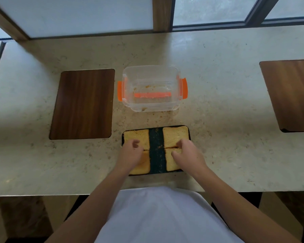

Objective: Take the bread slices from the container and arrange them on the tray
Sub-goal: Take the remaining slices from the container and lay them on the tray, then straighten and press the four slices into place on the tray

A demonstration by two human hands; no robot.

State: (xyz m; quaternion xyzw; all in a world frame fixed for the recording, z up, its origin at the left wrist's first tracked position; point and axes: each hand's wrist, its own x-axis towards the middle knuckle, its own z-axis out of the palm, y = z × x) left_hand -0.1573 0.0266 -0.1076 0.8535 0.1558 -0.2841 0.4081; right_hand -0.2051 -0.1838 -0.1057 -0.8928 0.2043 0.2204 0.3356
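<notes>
Sitting on the dark tray (156, 149), four bread slices in two columns with a bare strip of tray between them: far-left slice (137, 137), far-right slice (174, 135), near-left slice (144, 165), near-right slice (172, 163). Left hand (131, 153) is over the seam between the two left slices, fingers loosely curled, not clamped on anything — contact with the bread can't be confirmed. Right hand (189, 154) is over the seam of the right pair, fingers bent down, thumb splayed toward the bare strip; no grip visible either. Beyond the fingertips, the clear plastic container (152, 88) with orange clips stands on the pale stone counter (218, 111) holding only crumbs. Wooden board (82, 104) lies outboard of the left hand, another wooden board (291, 95) well outboard of the right.
</notes>
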